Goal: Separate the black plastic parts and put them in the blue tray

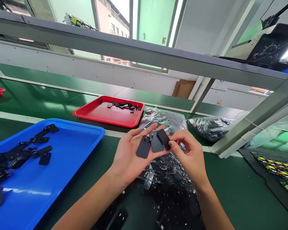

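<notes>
My left hand (129,156) is palm up over the green bench, fingers half spread, with three flat black plastic tags (153,144) fanned out across its fingers. My right hand (189,155) is beside it, thumb and forefinger pinched on the rightmost tag (163,138). Below both hands lies a clear plastic bag (172,191) full of the same black parts.
A blue tray (62,159) with several black tags sits at the left. A red tray (103,113) with a few black parts lies on the conveyor behind. More bagged parts (208,126) lie at the right, and printed boards (280,172) at far right. A metal rail (134,52) crosses overhead.
</notes>
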A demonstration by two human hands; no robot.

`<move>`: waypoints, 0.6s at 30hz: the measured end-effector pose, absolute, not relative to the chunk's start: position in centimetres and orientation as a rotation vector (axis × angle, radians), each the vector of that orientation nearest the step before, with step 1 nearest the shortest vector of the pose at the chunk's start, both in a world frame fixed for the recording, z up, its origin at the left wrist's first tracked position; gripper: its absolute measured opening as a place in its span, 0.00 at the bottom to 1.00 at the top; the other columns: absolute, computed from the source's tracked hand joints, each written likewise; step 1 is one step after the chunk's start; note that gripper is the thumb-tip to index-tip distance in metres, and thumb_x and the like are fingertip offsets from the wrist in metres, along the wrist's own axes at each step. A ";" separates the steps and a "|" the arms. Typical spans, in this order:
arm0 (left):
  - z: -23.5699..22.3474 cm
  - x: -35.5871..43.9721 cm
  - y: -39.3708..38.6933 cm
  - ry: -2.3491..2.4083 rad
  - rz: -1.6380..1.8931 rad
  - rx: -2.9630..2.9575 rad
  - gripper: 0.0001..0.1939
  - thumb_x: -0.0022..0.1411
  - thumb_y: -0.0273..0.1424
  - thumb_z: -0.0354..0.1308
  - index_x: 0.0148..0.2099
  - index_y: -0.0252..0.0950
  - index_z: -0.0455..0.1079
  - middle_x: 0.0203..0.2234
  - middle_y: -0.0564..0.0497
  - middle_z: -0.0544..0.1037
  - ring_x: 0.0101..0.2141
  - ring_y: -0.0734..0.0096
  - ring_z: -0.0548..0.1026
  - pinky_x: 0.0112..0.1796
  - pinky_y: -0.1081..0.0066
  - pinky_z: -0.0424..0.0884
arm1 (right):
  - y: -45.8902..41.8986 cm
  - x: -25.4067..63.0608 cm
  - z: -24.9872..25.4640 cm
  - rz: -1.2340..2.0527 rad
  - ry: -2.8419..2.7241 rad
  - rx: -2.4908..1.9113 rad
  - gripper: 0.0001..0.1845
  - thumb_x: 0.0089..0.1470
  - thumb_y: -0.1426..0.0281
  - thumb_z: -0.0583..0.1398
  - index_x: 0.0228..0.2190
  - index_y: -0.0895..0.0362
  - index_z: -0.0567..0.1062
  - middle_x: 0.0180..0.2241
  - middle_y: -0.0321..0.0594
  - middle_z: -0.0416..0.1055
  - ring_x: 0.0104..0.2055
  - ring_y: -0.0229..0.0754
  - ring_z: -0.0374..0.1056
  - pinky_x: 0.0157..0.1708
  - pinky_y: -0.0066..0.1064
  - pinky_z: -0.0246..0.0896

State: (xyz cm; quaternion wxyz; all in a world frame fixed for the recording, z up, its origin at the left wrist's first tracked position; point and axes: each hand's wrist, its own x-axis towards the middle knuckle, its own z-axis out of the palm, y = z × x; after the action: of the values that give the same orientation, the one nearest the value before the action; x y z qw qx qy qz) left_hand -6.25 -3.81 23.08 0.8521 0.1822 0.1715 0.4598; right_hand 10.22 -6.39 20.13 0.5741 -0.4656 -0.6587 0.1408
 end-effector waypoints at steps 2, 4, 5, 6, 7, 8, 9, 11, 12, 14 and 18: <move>23.1 -6.3 -3.9 0.340 0.950 0.384 0.23 0.62 0.32 0.49 0.58 0.31 0.64 0.56 0.39 0.69 0.55 0.48 0.67 0.52 0.39 0.62 | -6.6 10.0 20.2 0.251 -1.550 -1.109 0.04 0.54 0.74 0.57 0.27 0.56 0.69 0.29 0.35 0.65 0.32 0.37 0.60 0.32 0.30 0.56; 23.0 -6.3 -4.0 0.332 0.928 0.373 0.23 0.63 0.32 0.49 0.59 0.31 0.63 0.56 0.39 0.68 0.55 0.48 0.67 0.52 0.38 0.62 | -6.6 9.7 20.2 0.171 -1.565 -1.114 0.06 0.53 0.76 0.56 0.26 0.56 0.67 0.28 0.34 0.64 0.30 0.36 0.59 0.31 0.29 0.55; 22.9 -6.2 -4.1 0.332 0.915 0.362 0.24 0.63 0.33 0.49 0.59 0.30 0.62 0.56 0.39 0.68 0.55 0.48 0.67 0.53 0.39 0.62 | -6.6 9.5 20.1 0.124 -1.575 -1.113 0.06 0.52 0.77 0.56 0.25 0.56 0.66 0.27 0.33 0.63 0.30 0.36 0.58 0.31 0.29 0.55; 22.8 -6.1 -4.1 0.335 0.903 0.352 0.24 0.63 0.33 0.49 0.59 0.30 0.62 0.56 0.38 0.68 0.55 0.48 0.67 0.53 0.40 0.62 | -6.6 9.4 20.0 0.070 -1.583 -1.109 0.07 0.52 0.78 0.56 0.25 0.56 0.65 0.26 0.33 0.62 0.29 0.35 0.58 0.30 0.28 0.55; 22.7 -6.0 -4.1 0.339 0.894 0.345 0.24 0.63 0.33 0.49 0.60 0.30 0.62 0.56 0.38 0.68 0.55 0.48 0.67 0.53 0.41 0.63 | -6.6 9.2 19.9 0.015 -1.593 -1.102 0.07 0.51 0.79 0.55 0.25 0.57 0.65 0.26 0.33 0.62 0.29 0.35 0.58 0.30 0.28 0.55; 22.6 -5.9 -4.0 0.343 0.889 0.341 0.24 0.63 0.33 0.49 0.60 0.30 0.62 0.55 0.38 0.69 0.55 0.49 0.67 0.53 0.42 0.63 | -6.5 9.1 19.9 -0.033 -1.606 -1.096 0.07 0.51 0.80 0.55 0.25 0.57 0.64 0.26 0.34 0.62 0.29 0.35 0.58 0.30 0.28 0.56; 22.4 -5.8 -4.0 0.346 0.886 0.340 0.24 0.63 0.33 0.49 0.60 0.30 0.62 0.55 0.38 0.69 0.55 0.49 0.68 0.52 0.43 0.64 | -6.5 9.0 19.8 -0.069 -1.623 -1.091 0.07 0.51 0.80 0.55 0.26 0.57 0.65 0.27 0.34 0.62 0.30 0.35 0.59 0.31 0.28 0.56; 22.3 -5.6 -3.7 0.344 0.882 0.342 0.24 0.63 0.33 0.49 0.59 0.30 0.63 0.55 0.37 0.69 0.54 0.50 0.68 0.52 0.45 0.66 | -6.5 9.1 19.8 -0.095 -1.665 -1.089 0.07 0.52 0.81 0.55 0.27 0.57 0.66 0.29 0.35 0.63 0.32 0.35 0.61 0.32 0.28 0.58; 22.2 -5.6 -3.6 0.340 0.881 0.342 0.24 0.63 0.33 0.49 0.59 0.30 0.63 0.55 0.37 0.69 0.54 0.50 0.68 0.52 0.46 0.66 | -6.6 9.1 19.9 -0.094 -1.688 -1.092 0.07 0.52 0.80 0.55 0.29 0.58 0.68 0.30 0.36 0.64 0.33 0.36 0.62 0.33 0.28 0.59; 22.1 -5.7 -3.4 0.331 0.879 0.342 0.23 0.63 0.33 0.48 0.58 0.30 0.65 0.55 0.38 0.69 0.54 0.51 0.68 0.51 0.47 0.67 | -6.7 9.3 20.1 -0.080 -1.731 -1.099 0.06 0.53 0.80 0.55 0.31 0.58 0.70 0.33 0.38 0.65 0.36 0.37 0.64 0.35 0.28 0.60; 22.1 -5.8 -3.1 0.350 0.893 0.351 0.22 0.63 0.33 0.48 0.56 0.30 0.66 0.54 0.39 0.70 0.52 0.54 0.71 0.48 0.50 0.70 | -7.0 9.7 20.2 -0.042 -1.800 -1.096 0.08 0.56 0.76 0.56 0.38 0.59 0.73 0.37 0.41 0.66 0.40 0.38 0.65 0.40 0.30 0.62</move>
State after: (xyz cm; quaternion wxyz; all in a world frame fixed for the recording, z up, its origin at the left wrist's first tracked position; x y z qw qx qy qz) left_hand -5.79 -3.06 22.09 0.8725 0.1678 0.1673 0.4274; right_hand 9.70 -6.97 20.21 0.4943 -0.4519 -0.7424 -0.0173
